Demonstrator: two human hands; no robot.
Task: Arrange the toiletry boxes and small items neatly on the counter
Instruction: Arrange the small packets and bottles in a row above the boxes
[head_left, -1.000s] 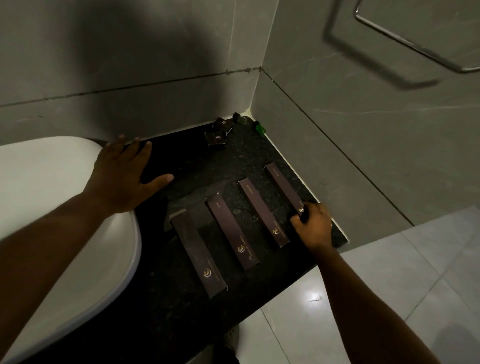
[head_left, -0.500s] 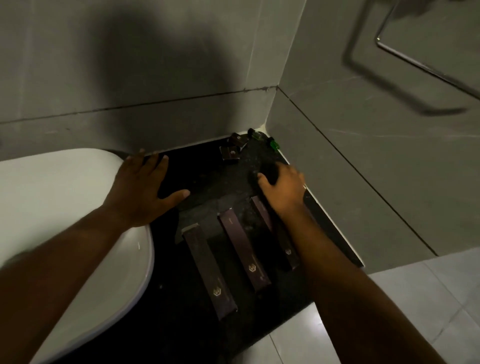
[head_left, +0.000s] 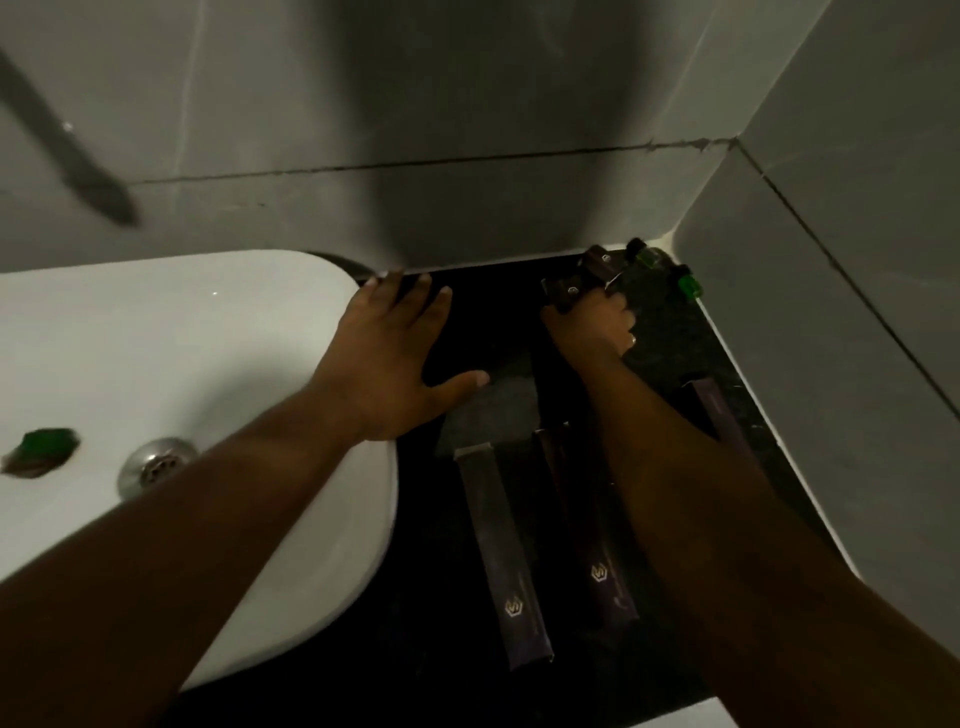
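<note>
Long dark purple toiletry boxes lie side by side on the black counter (head_left: 447, 649): one at the left (head_left: 501, 553), a second (head_left: 605, 582) partly under my right forearm, a third (head_left: 719, 415) near the right wall. My right hand (head_left: 592, 325) reaches into the far corner, its fingers closed on a small dark packet (head_left: 566, 291). Another small packet (head_left: 597, 260) and little green-capped bottles (head_left: 688, 286) sit in that corner. My left hand (head_left: 395, 358) rests flat, fingers spread, on the basin rim and counter.
A white basin (head_left: 182, 364) with a metal drain (head_left: 153, 465) fills the left; a green object (head_left: 44, 447) lies inside it. Grey tiled walls close the back and right side. The counter's front edge meets light floor at the lower right.
My right hand moved from the right-hand box's near end forward to the far corner and closed on a small packet. The view shifted closer and leftward. My left hand stayed put.
</note>
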